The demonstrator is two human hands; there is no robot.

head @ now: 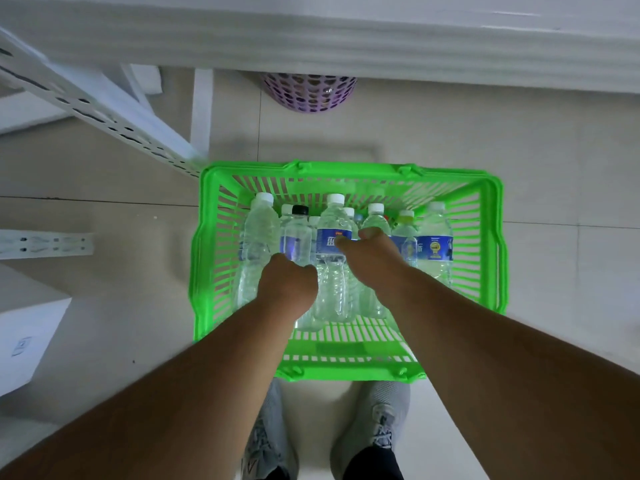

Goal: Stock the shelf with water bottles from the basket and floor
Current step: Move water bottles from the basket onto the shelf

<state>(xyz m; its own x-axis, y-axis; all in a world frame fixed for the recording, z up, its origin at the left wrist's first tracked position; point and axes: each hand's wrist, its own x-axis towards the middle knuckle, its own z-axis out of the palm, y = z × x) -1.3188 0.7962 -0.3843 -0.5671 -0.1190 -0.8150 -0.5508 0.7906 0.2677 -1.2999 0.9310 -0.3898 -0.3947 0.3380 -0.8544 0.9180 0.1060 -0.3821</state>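
A green plastic basket point(491, 244) stands on the tiled floor in front of my feet. Several clear water bottles lie in it, caps pointing away from me, some with blue labels. My left hand point(287, 287) is curled over the lower body of a bottle with a black cap point(297, 233). My right hand point(375, 259) is closed around a bottle in the middle of the pile, its thumb resting against a blue-labelled bottle point(333, 271). The bottle under the right hand is mostly hidden. The white shelf point(311, 39), wrapped in foam, runs across the top.
A slanted white perforated shelf upright point(104, 112) runs to the basket's far left corner. A purple mesh bin point(308, 93) stands under the shelf. At the left lie a white box point(24, 341) and a short rail point(45, 242). My grey shoes point(377, 427) touch the basket's near edge.
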